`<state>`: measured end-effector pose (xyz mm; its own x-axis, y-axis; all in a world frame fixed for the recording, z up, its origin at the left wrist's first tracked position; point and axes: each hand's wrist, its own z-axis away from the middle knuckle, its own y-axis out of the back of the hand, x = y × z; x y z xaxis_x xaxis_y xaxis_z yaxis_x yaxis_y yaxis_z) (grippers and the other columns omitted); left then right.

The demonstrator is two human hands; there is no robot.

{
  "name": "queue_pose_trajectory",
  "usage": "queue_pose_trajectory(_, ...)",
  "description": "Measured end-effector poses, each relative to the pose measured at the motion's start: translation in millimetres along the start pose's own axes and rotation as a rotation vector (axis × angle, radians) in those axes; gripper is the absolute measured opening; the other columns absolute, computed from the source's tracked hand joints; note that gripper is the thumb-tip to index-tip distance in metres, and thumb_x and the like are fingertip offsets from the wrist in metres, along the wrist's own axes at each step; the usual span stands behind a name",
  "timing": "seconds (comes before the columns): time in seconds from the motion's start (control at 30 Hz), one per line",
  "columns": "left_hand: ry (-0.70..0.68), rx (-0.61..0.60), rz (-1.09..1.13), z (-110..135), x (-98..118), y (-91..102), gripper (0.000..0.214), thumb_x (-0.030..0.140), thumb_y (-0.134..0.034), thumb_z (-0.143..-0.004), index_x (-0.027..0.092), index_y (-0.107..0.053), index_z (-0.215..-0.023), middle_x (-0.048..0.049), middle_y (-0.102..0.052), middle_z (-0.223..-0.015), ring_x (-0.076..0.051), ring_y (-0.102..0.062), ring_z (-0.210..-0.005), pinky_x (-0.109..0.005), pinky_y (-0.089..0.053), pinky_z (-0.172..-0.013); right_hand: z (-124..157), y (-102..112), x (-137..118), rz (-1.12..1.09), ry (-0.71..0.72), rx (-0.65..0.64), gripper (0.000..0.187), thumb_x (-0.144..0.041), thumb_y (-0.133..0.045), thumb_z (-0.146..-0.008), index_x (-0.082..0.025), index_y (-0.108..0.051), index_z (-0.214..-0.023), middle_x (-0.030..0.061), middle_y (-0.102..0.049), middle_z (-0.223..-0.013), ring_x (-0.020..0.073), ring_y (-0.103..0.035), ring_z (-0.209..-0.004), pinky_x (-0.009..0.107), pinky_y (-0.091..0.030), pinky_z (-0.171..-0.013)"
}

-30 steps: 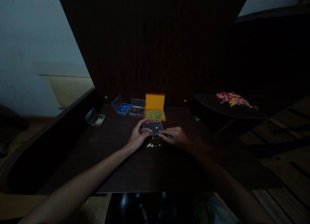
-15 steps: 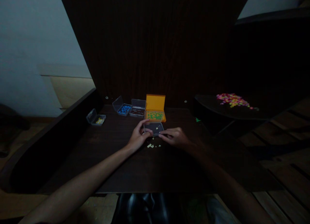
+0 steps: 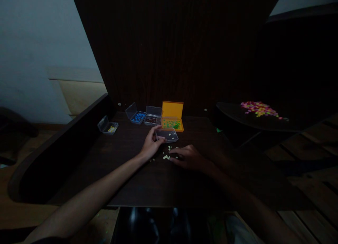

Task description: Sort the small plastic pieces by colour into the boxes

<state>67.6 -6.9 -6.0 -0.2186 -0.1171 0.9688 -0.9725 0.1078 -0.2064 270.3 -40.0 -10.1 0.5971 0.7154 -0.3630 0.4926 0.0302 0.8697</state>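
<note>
My left hand (image 3: 151, 144) is closed on the left side of a small clear plastic box (image 3: 167, 135), with the thumb along its near edge. A few pale bits lie inside this box, toward its right end. Just below it, several small pale yellow pieces (image 3: 166, 157) are scattered on the dark table. My right hand (image 3: 188, 156) is low over these pieces, its thumb and forefinger apart on either side of a gap. Whether a fingertip touches a piece is too dim to tell.
Behind the held box stand an open orange box (image 3: 172, 111) with green pieces, a clear box (image 3: 151, 120) with dark red pieces and another (image 3: 137, 117) with blue ones. A clear box (image 3: 108, 127) with yellow pieces sits left. Colourful beads (image 3: 260, 109) are heaped on the right shelf.
My right hand has left the clear box's edge and come down to the pale pieces, its thumb and forefinger parting. My left hand still holds the box. More pale pieces show on the table.
</note>
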Motion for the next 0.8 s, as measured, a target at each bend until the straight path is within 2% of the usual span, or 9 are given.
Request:
queue_pose_trajectory(0.13,-0.009,0.015,-0.008,-2,0,0.8,0.055,0.010,-0.067,-0.064,0.020,-0.056,-0.117,-0.0008,-0.067,-0.094,-0.013,-0.066,-0.072,-0.027,-0.055,-0.074,0,-12,-8,0.102,-0.067,-0.032,0.029,-0.042,-0.063,-0.086,-0.028,-0.070,-0.111,0.0036,-0.076,-0.090,0.0174,-0.069,-0.074,0.027,-0.046,-0.071)
queue_pose_trajectory(0.3,-0.003,0.032,-0.013,-3,-2,2.4,0.055,0.010,-0.066,-0.064,0.021,-0.056,-0.117,-0.0013,-0.066,-0.098,-0.013,-0.064,-0.073,-0.029,-0.055,-0.076,-1,-16,-8,0.199,-0.112,-0.061,0.029,-0.044,-0.062,-0.086,-0.029,-0.071,-0.110,0.0044,-0.076,-0.092,0.0182,-0.070,-0.081,0.027,-0.046,-0.074)
queue_pose_trajectory(0.57,0.021,0.045,-0.050,-3,-2,3.0,0.057,0.012,-0.067,-0.064,0.020,-0.055,-0.119,-0.0038,-0.063,-0.107,-0.014,-0.064,-0.077,-0.032,-0.054,-0.081,-2,-13,-9,0.171,-0.095,-0.124,0.024,-0.034,-0.056,-0.091,-0.030,-0.070,-0.110,0.0010,-0.076,-0.097,0.0168,-0.069,-0.084,0.027,-0.045,-0.078)
queue_pose_trajectory(0.8,0.012,0.051,-0.049,-6,-2,6.9,0.054,0.013,-0.067,-0.065,0.021,-0.055,-0.118,-0.0043,-0.061,-0.113,-0.014,-0.064,-0.078,-0.034,-0.054,-0.081,-2,-11,-12,0.203,-0.176,-0.129,0.029,-0.041,-0.058,-0.089,-0.031,-0.068,-0.115,0.0028,-0.075,-0.100,0.0188,-0.069,-0.085,0.030,-0.046,-0.079)
